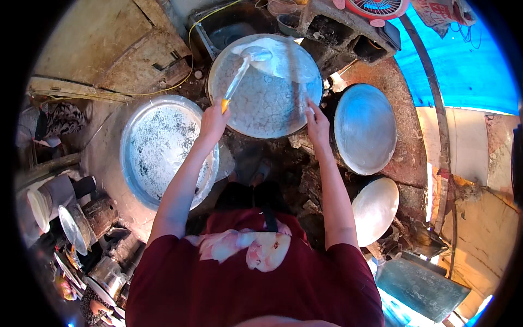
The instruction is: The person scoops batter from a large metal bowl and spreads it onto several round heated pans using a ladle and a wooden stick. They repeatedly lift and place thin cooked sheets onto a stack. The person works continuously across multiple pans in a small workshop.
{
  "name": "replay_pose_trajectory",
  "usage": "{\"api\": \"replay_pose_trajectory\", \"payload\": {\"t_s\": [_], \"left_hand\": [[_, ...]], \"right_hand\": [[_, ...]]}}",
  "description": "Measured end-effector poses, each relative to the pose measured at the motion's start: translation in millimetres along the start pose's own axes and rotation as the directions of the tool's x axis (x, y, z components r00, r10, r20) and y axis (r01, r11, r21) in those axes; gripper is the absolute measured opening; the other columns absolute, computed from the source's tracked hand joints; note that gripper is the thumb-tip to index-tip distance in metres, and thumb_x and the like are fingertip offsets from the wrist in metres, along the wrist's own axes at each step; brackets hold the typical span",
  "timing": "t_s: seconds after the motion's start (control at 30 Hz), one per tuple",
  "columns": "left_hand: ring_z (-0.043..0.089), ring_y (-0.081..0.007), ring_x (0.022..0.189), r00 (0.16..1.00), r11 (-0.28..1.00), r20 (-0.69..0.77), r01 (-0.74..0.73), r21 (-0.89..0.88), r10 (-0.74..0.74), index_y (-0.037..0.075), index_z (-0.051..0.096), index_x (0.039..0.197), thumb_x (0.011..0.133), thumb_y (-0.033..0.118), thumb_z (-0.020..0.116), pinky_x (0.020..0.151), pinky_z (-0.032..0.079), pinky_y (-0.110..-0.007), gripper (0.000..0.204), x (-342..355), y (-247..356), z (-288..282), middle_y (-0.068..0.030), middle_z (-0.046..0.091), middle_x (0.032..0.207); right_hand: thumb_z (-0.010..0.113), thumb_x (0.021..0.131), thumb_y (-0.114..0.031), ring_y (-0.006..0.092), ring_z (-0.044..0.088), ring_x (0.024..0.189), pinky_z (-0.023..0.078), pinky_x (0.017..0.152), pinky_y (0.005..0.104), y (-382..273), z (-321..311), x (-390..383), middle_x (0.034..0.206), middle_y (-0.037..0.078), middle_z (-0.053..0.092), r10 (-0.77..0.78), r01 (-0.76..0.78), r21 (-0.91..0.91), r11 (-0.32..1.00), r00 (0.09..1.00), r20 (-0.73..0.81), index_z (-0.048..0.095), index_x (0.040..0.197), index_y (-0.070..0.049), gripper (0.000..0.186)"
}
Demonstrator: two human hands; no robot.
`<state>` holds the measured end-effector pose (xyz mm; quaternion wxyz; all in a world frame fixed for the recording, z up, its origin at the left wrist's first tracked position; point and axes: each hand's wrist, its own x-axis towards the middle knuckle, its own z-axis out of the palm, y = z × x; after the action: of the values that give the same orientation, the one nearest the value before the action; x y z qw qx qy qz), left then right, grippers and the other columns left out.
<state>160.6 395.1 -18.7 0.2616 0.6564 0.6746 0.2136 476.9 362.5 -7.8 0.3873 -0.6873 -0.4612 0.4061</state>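
Observation:
A large round pan (264, 103) at the top centre has a thin, pale, mottled layer over its surface, whiter toward the back. My left hand (214, 122) is closed on the yellow handle of a metal ladle (238, 76), whose head rests over the white area. My right hand (316, 122) is closed at the pan's right edge; a long blurred streak rises from it over the pan, too smeared to name. A wide tray (131, 152) with white speckled residue sits to the left. Two round, pale pans or lids (364, 131) stand to the right.
Behind are a dark basin (201, 38), concrete blocks (313, 13), a red fan (376, 5) and a yellow cord. A blue tarpaulin (468, 65) hangs at right, with a metal sheet (419, 286) below. Stacked pots (106, 278) and another person's hand (98, 305) are at lower left.

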Motion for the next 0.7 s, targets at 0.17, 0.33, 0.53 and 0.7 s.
{"api": "replay_pose_trajectory", "payload": {"t_s": [0.17, 0.33, 0.53, 0.7], "left_hand": [[0.069, -0.0448, 0.082, 0.991, 0.989, 0.008, 0.131, -0.064, -0.130, 0.001, 0.055, 0.116, 0.098, 0.023, 0.063, 0.069, 0.052, -0.050, 0.030, -69, -39, -17, -0.0258, 0.068, 0.084], [0.067, -0.0385, 0.074, 0.989, 0.954, -0.036, 0.126, -0.273, -0.141, 0.001, 0.055, 0.112, 0.098, 0.022, 0.063, 0.066, 0.050, -0.044, 0.026, -92, -65, -24, -0.0237, 0.064, 0.079], [0.068, -0.0471, 0.080, 0.991, 0.988, -0.046, 0.119, -0.098, -0.124, 0.002, 0.052, 0.112, 0.098, 0.023, 0.063, 0.068, 0.052, -0.052, 0.028, -15, -26, -8, -0.0261, 0.068, 0.085], [0.067, -0.0469, 0.078, 0.990, 0.989, 0.042, 0.135, -0.064, -0.132, 0.001, 0.051, 0.115, 0.098, 0.023, 0.063, 0.067, 0.052, -0.052, 0.030, -63, -38, -14, -0.0261, 0.067, 0.082]], "right_hand": [[0.061, 0.103, -0.023, 0.0136, 0.063, 0.108, 0.048, 0.097, 0.0300, 0, 33, -10, 0.125, 0.010, 0.071, -0.132, 0.145, -0.096, 0.985, 0.982, 0.137, 0.063, 0.140, -0.008, 0.040], [0.064, 0.101, -0.031, 0.0220, 0.065, 0.120, 0.049, 0.103, 0.0345, 19, 0, -4, 0.129, 0.016, 0.070, -0.004, 0.009, -0.056, 0.998, 0.996, 0.085, 0.062, 0.139, -0.005, 0.046], [0.064, 0.102, -0.030, 0.0138, 0.062, 0.115, 0.048, 0.099, 0.0287, -2, 23, 21, 0.128, 0.011, 0.070, -0.046, 0.063, -0.093, 0.994, 0.984, 0.171, 0.064, 0.138, -0.009, 0.042], [0.065, 0.102, -0.027, 0.0114, 0.062, 0.111, 0.047, 0.099, 0.0272, 12, 23, 10, 0.130, 0.009, 0.070, -0.123, 0.151, -0.080, 0.985, 0.951, 0.283, 0.065, 0.137, -0.009, 0.039]]}}
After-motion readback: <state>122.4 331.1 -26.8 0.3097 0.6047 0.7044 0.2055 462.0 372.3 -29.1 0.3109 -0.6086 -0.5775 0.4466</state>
